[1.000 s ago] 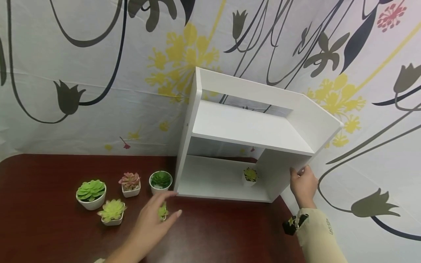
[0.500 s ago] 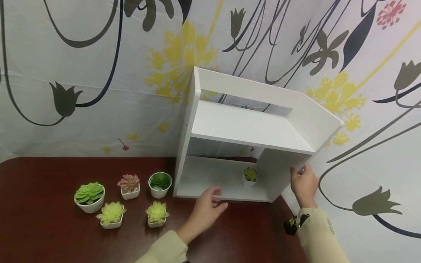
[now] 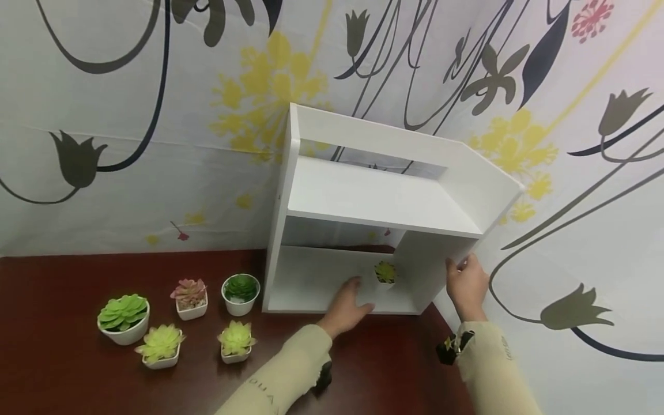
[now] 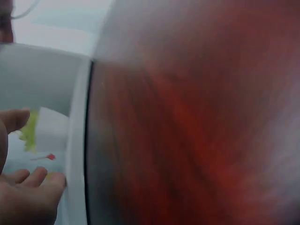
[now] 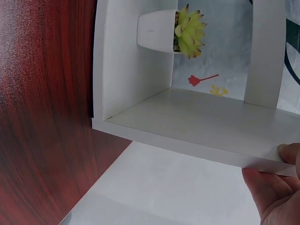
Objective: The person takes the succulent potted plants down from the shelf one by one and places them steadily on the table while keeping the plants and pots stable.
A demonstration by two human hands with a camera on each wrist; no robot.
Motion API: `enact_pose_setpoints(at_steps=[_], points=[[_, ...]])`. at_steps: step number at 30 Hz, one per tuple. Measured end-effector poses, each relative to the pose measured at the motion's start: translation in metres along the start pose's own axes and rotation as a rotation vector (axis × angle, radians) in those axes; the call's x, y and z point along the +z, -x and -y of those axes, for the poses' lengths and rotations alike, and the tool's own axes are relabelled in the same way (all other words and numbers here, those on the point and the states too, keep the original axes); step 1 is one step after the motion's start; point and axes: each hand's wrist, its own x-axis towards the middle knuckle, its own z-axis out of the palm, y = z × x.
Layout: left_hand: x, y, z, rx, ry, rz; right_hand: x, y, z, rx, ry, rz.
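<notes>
A white two-tier shelf (image 3: 384,190) stands on the dark red table. My right hand (image 3: 467,288) grips the edge of its right side panel; in the right wrist view the thumb lies inside and the fingers (image 5: 267,187) outside. On the bottom board sits a small yellow-green succulent (image 3: 385,272) in a white pot (image 5: 157,31). My left hand (image 3: 344,309) reaches in over the shelf's front edge, thumb and fingers spread and holding nothing. It is left of that succulent and apart from it. The left wrist view shows the fingers and the pot (image 4: 52,129) close together.
Left of the shelf on the table (image 3: 57,300) are several potted succulents: a dark green one (image 3: 241,294), a pink one (image 3: 190,297), a large bright green one (image 3: 123,317) and two yellow-green ones (image 3: 236,341). A flower-printed cloth (image 3: 129,115) hangs behind.
My left hand has moved right, from near the potted succulents on the table to the shelf's bottom board. The right hand keeps its grip on the side panel. The head view has shifted slightly.
</notes>
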Motion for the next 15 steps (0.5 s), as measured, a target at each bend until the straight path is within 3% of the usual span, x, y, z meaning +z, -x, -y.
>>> enact_pose_setpoints(at_steps=[3,6,15], points=[[0.004,-0.009,0.006,0.012,-0.064,0.038,0.003,0.003,-0.001,0.009,-0.005,0.003],[0.012,-0.018,0.009,0.004,-0.056,0.032,0.005,0.005,-0.001,0.009,-0.003,-0.007],[0.042,-0.048,-0.006,0.005,-0.064,0.059,0.001,0.003,0.001,-0.012,0.015,-0.040]])
